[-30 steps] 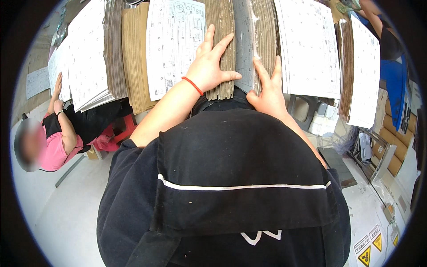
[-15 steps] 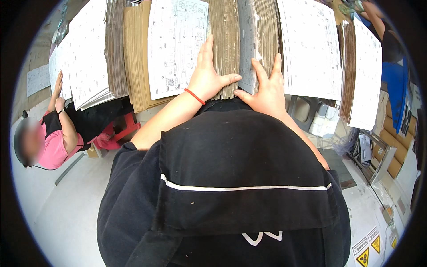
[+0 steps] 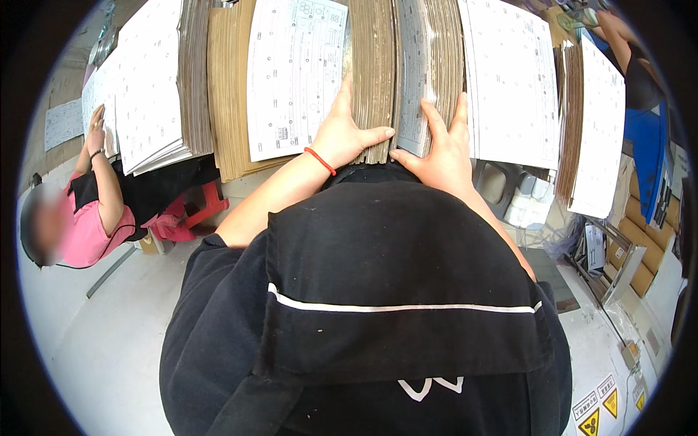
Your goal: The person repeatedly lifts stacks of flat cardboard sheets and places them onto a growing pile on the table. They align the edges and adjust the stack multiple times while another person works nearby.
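My left hand (image 3: 339, 136) lies against a stack of brown cardboard sheets (image 3: 372, 80). Its fingers stretch along the stack's left side and its thumb reaches across the near edge. Beside it, my right hand (image 3: 442, 154) rests spread on a second stack of sheets (image 3: 443, 54), its thumb pointing toward the left stack. A grey printed face (image 3: 413, 80) shows between the two stacks. Both hands are open, with fingers apart. A red cord bracelet (image 3: 320, 161) circles my left wrist.
White printed sheets (image 3: 294, 80) face up left of my hands, next to more brown sheets (image 3: 231, 94). Other printed sheets (image 3: 512, 80) lie to the right. A co-worker in pink (image 3: 91, 232) stands at the far left, near a red stool (image 3: 207, 205). Grey stools (image 3: 494, 182) stand below the right sheets.
The stacks and both my hands sit slightly further right in the picture. My hands keep nearly the same pose on the stacks.
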Available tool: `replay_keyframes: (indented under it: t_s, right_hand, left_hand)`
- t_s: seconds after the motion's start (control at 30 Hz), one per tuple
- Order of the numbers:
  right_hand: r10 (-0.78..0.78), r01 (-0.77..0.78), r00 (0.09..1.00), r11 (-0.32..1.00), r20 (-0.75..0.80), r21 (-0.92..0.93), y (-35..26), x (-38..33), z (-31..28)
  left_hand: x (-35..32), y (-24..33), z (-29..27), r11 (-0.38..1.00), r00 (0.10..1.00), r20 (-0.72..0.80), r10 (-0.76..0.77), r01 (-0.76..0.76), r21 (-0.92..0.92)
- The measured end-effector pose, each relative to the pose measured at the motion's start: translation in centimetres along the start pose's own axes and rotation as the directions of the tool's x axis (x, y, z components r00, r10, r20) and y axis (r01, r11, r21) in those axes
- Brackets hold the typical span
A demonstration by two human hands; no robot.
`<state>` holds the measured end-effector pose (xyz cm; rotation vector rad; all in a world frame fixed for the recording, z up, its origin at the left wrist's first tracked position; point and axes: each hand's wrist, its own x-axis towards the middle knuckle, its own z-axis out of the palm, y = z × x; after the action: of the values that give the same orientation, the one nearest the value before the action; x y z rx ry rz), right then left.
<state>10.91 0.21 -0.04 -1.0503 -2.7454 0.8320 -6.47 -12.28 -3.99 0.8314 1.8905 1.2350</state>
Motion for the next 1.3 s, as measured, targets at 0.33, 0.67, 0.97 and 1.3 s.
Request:
replay_keyframes:
  t_s: [0.33, 0.67, 0.97, 1.3]
  right_hand:
    - [-0.02, 0.019, 1.0, 0.995, 0.008, 0.1, -0.1, -0.1, -0.1]
    - [-0.048, 0.047, 0.999, 0.997, -0.02, -0.068, 0.1, 0.1, 0.7]
    - [-0.023, 0.022, 1.0, 0.995, -0.002, -0.096, -0.4, 0.0, 0.6]
    - [-0.042, 0.042, 0.999, 0.997, 0.012, -0.069, 0.2, -0.2, 1.2]
  left_hand:
    - [0.1, -1.3, 0.3, 0.999, 1.0, -0.03, -0.01, 0.011, 0.046]
    - [0.4, -2.0, 0.6, 0.997, 1.0, -0.012, -0.009, 0.008, -0.081]
    - [0.5, -2.6, 0.8, 0.992, 1.0, -0.015, 0.025, -0.026, -0.12]
    - [0.1, -0.9, 0.3, 0.993, 0.998, 0.005, -0.068, 0.069, -0.095]
